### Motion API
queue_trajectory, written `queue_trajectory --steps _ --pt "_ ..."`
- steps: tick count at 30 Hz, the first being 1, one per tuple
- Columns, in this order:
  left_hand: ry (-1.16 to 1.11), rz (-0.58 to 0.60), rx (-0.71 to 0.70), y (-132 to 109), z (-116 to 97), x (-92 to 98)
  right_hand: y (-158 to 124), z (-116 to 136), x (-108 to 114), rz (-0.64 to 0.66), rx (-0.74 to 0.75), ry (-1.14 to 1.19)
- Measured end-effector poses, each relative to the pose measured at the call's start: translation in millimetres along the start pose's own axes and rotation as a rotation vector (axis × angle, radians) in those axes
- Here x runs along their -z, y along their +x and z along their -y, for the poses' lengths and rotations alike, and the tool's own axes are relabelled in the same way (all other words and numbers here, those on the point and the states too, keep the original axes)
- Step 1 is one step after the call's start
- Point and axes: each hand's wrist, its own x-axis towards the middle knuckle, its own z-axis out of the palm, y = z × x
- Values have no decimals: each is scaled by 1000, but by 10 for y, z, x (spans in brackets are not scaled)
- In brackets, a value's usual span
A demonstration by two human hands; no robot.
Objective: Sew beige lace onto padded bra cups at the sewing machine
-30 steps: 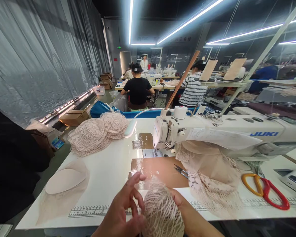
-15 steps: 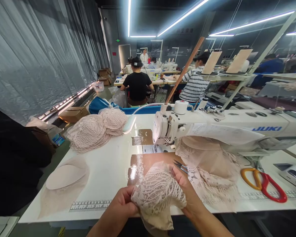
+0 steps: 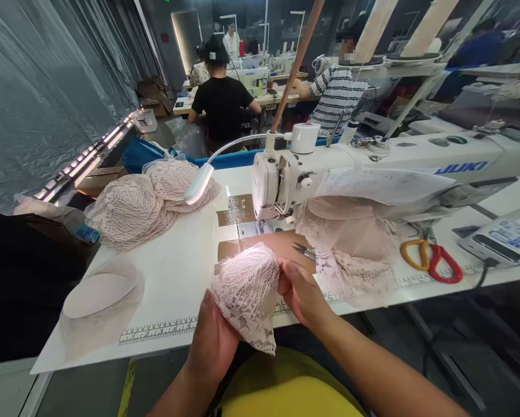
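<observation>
A beige lace-covered bra cup (image 3: 248, 292) is held over the table's front edge, in front of the sewing machine (image 3: 268, 185). My left hand (image 3: 211, 341) supports its left side, thumb up and the other fingers partly hidden beneath. At the cup's right edge, my right hand (image 3: 302, 292) pinches the lace between thumb and fingers. Just beyond the right hand lie dark thread snips (image 3: 304, 251). More lace and mesh pieces (image 3: 355, 255) rest under the machine arm. A smooth cup with sheer mesh (image 3: 100, 295) lies flat at the table's left.
Stacked lace cups (image 3: 127, 211) sit at the back left beside a small lamp (image 3: 199, 184). Scissors with orange and red handles (image 3: 446, 264) lie on the right near a control box (image 3: 505, 237). A printed ruler (image 3: 156, 331) runs along the front edge. Other people work ahead.
My view has tipped downward. The lace cup has been turned, showing more of its outer lace; my left hand now lies under its side and my right hand grips its right edge.
</observation>
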Motion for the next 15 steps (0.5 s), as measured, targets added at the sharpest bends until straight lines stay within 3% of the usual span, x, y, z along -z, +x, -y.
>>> queue_trajectory --steps 2,4,7,10,12,15 --pt "111 34 -26 -10 61 -24 -7 -24 -16 86 28 -26" --pt "236 65 32 -28 117 -19 0 -35 -21 84 25 24" --pt "396 169 138 -80 109 62 37 10 16 -56 35 177" --pt "606 362 141 -150 -92 188 78 115 99 -140 96 233" --pt "812 436 7 -176 -301 236 81 181 141 -56 85 168" --pt "1150 324 -332 -147 -569 196 33 243 127 208 53 -70"
